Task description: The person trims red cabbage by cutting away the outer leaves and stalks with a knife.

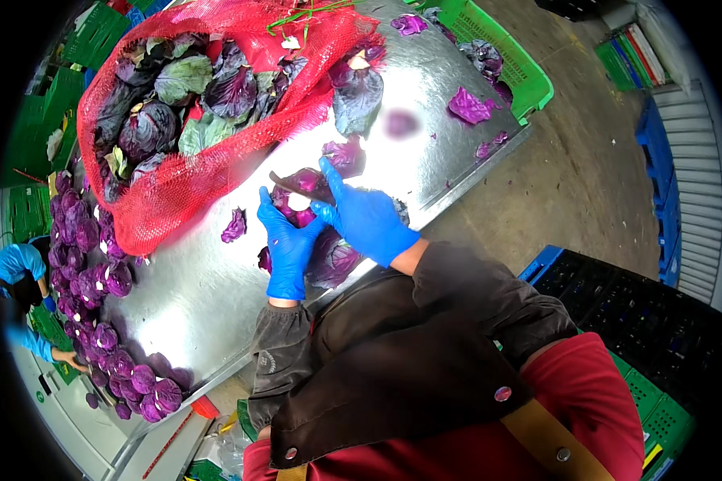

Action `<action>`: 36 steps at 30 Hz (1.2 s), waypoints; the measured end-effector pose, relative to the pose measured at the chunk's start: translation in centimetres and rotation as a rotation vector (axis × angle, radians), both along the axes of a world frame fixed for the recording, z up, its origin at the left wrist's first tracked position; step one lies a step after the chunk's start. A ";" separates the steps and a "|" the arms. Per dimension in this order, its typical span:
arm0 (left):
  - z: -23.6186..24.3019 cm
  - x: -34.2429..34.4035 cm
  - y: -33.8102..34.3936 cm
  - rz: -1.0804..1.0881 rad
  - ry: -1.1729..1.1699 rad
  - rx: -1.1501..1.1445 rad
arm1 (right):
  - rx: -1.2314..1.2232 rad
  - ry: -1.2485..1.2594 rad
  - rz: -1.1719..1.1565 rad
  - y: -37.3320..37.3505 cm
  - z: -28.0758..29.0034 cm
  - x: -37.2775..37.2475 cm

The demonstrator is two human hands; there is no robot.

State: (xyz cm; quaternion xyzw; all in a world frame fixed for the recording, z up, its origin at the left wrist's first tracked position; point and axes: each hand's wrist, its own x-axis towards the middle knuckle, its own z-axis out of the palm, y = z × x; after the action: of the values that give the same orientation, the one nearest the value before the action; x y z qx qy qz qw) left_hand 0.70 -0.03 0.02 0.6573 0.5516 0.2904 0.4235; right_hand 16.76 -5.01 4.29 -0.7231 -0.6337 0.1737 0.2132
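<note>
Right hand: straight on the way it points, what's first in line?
Probably the purple cabbage at the left hand, just past the right hand's own knife; depth is unclear.

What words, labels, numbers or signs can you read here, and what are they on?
None that I can read:
Small pale emblem on the dark grey fabric sleeve of the person's left arm: too small and blurred.
Small round green mark on the smooth whitish panel at the lower left: too small to tell whether it holds words.
I see no lettering on the big red mesh sack.
</note>
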 end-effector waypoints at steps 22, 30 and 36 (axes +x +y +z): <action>0.8 1.2 -0.3 0.130 0.030 -0.041 | -0.302 0.310 0.196 7.6 -0.6 4.2; 2.9 2.9 -0.2 0.151 0.159 -0.083 | -0.237 0.098 0.242 8.5 -0.5 4.0; 2.1 2.4 -0.1 0.178 -0.153 -0.147 | 0.076 0.270 0.196 6.0 -5.6 6.9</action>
State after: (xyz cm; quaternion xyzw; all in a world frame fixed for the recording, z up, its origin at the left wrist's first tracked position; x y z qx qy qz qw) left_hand 3.08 -0.14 2.16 0.5488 0.5937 0.3352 0.4837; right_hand 23.67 0.95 -1.28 -0.6193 -0.6728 0.2653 0.3057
